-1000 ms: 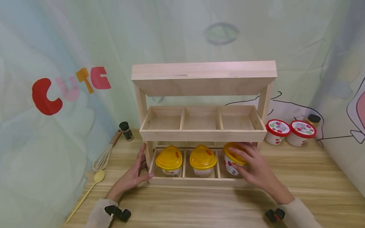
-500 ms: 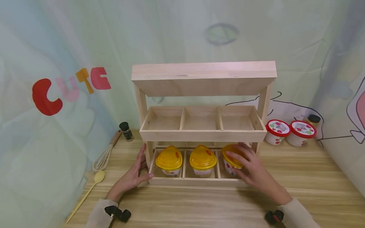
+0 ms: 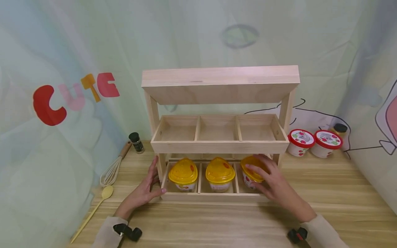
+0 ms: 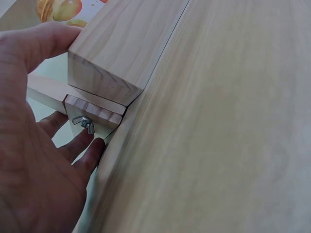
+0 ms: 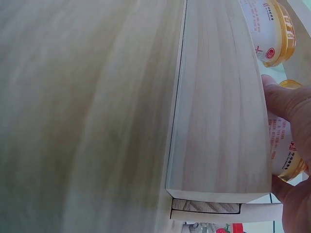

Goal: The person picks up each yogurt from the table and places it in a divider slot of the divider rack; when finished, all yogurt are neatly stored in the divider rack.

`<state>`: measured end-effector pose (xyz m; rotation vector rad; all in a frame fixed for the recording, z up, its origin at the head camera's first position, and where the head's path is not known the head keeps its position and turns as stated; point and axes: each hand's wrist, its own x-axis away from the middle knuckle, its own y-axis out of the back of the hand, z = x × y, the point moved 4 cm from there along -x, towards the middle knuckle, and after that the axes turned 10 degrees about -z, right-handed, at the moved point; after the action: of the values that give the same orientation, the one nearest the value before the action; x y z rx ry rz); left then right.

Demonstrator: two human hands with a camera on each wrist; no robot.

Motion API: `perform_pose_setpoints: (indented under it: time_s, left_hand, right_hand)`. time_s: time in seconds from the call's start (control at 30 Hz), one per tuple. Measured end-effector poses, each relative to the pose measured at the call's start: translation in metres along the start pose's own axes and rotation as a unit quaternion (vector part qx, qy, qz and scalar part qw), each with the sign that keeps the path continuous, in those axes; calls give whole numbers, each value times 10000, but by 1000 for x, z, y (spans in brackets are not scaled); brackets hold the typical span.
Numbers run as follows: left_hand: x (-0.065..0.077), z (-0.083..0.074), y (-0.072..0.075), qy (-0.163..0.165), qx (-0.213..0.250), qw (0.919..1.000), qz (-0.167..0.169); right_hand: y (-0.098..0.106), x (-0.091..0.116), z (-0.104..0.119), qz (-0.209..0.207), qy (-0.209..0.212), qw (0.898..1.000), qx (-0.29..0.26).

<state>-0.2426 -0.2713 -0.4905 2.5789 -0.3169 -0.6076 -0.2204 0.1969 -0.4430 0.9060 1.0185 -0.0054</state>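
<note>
A two-tier wooden rack (image 3: 220,147) stands on the wood-grain table, each tier split into three compartments. My left hand (image 3: 141,193) holds the left end of the lower tray, thumb at the front corner; the left wrist view shows the fingers bent at its side by a wing nut (image 4: 85,122). In the lower right compartment, my right hand (image 3: 277,182) grips a yellow-lidded plastic tub (image 3: 248,162), partly hidden by the fingers and slightly tilted. Matching tubs sit in the lower left compartment (image 3: 183,172) and the lower middle compartment (image 3: 220,171).
Right of the rack are two red-lidded tubs (image 3: 301,139) and a black-capped jar (image 3: 340,128). On the left lie a whisk (image 3: 112,170) and a yellow spoon (image 3: 106,193), near a black-capped spice bottle (image 3: 136,143). A printed curtain hangs behind.
My right hand has shifted slightly left with the tub, lowering it a little into the right compartment. My left hand stays at the rack's end.
</note>
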Motion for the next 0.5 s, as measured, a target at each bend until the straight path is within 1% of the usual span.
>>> perform_pose_setpoints:
  time_s: [0.17,0.5]
  left_hand:
    - [0,-1,0,-55,30,10000,-12]
    - [0,-1,0,-119,38,9999,-21]
  right_hand:
    - [0,-1,1,-62,15,10000,24]
    - [0,-1,5,-11,-177,9998,93]
